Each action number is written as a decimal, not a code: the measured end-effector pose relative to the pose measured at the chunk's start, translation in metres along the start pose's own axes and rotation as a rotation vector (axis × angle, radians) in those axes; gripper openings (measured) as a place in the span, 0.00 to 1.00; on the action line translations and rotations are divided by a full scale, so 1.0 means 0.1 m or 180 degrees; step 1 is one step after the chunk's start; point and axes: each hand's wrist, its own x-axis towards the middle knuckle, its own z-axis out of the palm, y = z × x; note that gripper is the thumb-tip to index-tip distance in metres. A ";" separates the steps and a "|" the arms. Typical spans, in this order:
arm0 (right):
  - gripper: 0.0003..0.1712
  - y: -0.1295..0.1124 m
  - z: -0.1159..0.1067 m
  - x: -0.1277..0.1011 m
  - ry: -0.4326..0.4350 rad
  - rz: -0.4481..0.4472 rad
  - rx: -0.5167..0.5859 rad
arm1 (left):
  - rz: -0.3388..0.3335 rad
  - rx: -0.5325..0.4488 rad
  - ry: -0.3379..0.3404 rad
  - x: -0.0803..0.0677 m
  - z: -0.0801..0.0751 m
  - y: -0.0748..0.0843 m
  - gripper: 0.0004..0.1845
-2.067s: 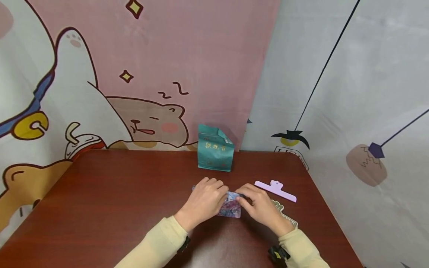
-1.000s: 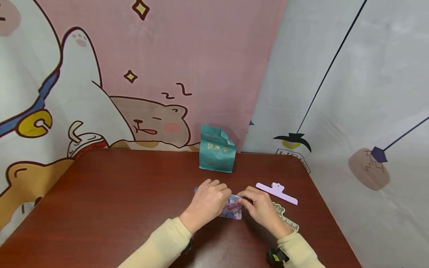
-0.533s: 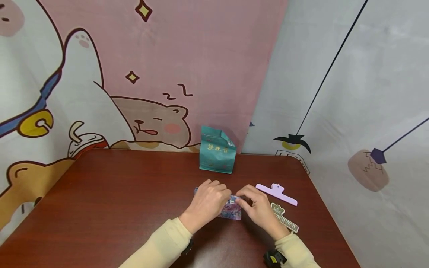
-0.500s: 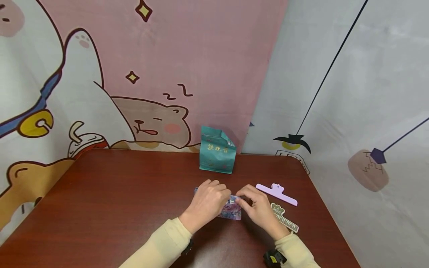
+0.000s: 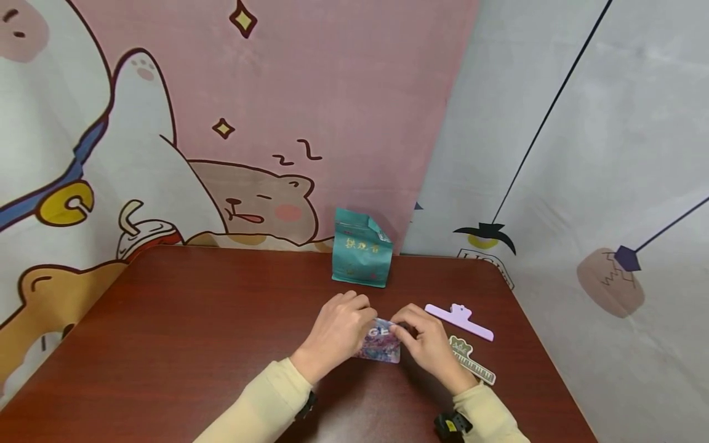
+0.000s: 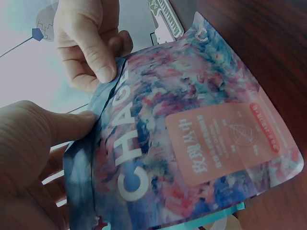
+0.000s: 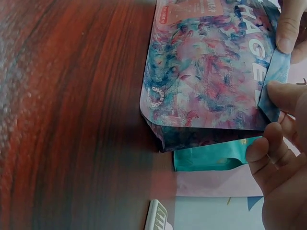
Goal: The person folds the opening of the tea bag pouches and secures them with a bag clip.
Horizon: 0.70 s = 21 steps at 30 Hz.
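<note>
Fingers (image 6: 102, 67) of both hands (image 5: 338, 329) (image 5: 429, 344) tight on the folded top (image 6: 79, 170) of a white-lettered "CHAGE" bag (image 6: 177, 115)

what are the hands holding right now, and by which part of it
A multicoloured pouch, by its folded top edge: the left hand pinches along it, the right hand at its right end.

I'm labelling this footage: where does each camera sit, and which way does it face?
Head: on the head, facing forward and down at the table; left hand, right hand and sleeves show.
Left wrist: on that wrist, facing the pouch; both hands show partly.
Right wrist: on that wrist, facing the pouch and table; both hands show partly.
Both wrist views share the pouch's lettered side.
</note>
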 end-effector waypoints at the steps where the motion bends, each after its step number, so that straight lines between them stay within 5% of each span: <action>1: 0.09 0.00 0.00 0.00 0.0001 0.0006 0.0006 | -0.0006 0.0005 0.0000 0.00 -0.01 0.00 0.06; 9: 0.02 0.00 -0.02 0.01 -0.0041 0.0005 -0.0034 | -0.0002 0.0008 0.0021 0.01 -0.04 -0.03 0.10; 21: 0.15 -0.08 -0.02 0.04 -0.0063 0.0015 -0.0138 | 0.0052 -0.0012 0.0041 0.04 -0.03 -0.05 0.18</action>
